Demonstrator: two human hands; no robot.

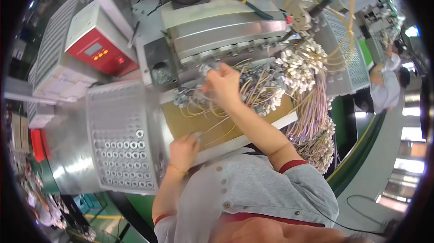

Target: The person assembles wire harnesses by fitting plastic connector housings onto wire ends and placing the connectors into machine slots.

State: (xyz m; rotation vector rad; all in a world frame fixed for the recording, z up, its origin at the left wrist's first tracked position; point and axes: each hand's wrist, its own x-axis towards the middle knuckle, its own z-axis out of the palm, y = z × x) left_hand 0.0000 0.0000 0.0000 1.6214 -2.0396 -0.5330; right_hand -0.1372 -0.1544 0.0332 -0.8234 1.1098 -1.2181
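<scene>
My left hand (182, 153) is closed over the near edge of a brown work board (181, 123), pinching a small grey connector (197, 135) at the end of thin pale wires. The connector is blurred. My right hand (224, 83) reaches to the front of a metal machine (226, 33) with a row of small clamps. Its fingers are bent together by a small pale, shiny piece that is too blurred to name. Around and beyond that hand lies a tangle of wires with grey connectors (257, 85), yellow and purple among them.
Bundled wires with white connectors (300, 64) hang at the right. A perforated tray with rings (124, 152) stands left, near a red-fronted control box (104, 53). Pliers (255, 4) lie on the machine. A dark bin (160, 69) holds small parts. Another person (384, 87) works far right.
</scene>
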